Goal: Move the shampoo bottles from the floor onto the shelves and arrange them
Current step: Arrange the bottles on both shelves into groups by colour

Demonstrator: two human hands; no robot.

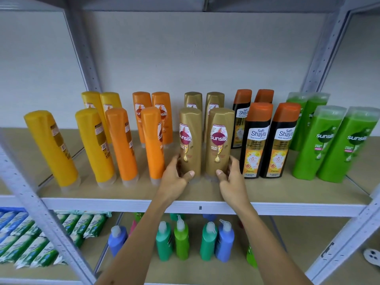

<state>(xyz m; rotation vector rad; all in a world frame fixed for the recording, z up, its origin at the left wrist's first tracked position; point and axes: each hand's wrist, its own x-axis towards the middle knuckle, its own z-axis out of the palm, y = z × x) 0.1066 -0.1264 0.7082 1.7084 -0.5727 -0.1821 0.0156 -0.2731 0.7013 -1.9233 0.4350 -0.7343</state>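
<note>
1. Shelf (267, 192) of pale board in a grey metal rack carries the bottles, all upright, in two rows grouped by colour.
2. Green bottles (329, 145) stand at the right end, black bottles (255, 140) with orange caps beside them, orange bottles (121, 145) and yellow bottles (49, 147) toward the left.
3. Left gold bottle (190, 140) and right gold bottle (219, 140) stand in the front row, side by side in the middle.
4. Left hand (174, 177) holds the left gold bottle near its bottom, thumb on the front, fingers curled round its left side.
5. Right hand (233, 179) holds the right gold bottle the same way, fingers round its right side.
6. Pump bottles (207, 241) stand on the lower shelf.
</note>
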